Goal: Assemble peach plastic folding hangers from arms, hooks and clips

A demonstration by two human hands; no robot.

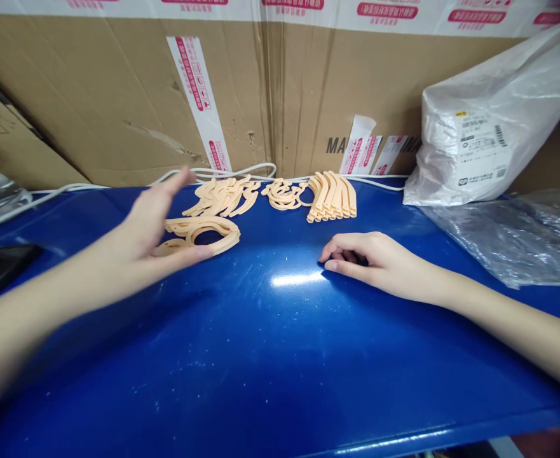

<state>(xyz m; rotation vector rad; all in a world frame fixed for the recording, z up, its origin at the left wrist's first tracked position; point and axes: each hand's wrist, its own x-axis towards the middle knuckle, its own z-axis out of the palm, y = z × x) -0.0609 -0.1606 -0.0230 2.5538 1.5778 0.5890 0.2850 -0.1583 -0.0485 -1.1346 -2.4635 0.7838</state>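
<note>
My left hand (156,229) is open, thumb apart from the raised fingers, beside a small stack of beige plastic folding hangers (222,240). Its thumb overlaps the stack's near edge; whether it touches is unclear. Behind the stack lies a loose pile of curved beige hanger arms (222,195). Beige hook-shaped pieces (282,194) sit in the middle, and a neat row of curved hanger arms (332,196) is to their right. My right hand (363,257) rests on the blue table (270,356), fingers curled toward the thumb, with nothing visible in it.
Large cardboard boxes (131,83) stand along the back edge. A white cable (241,170) runs in front of them. At right are a white plastic parcel bag (475,133) and clear plastic wrap (522,242). A dark flat object (3,270) lies at far left.
</note>
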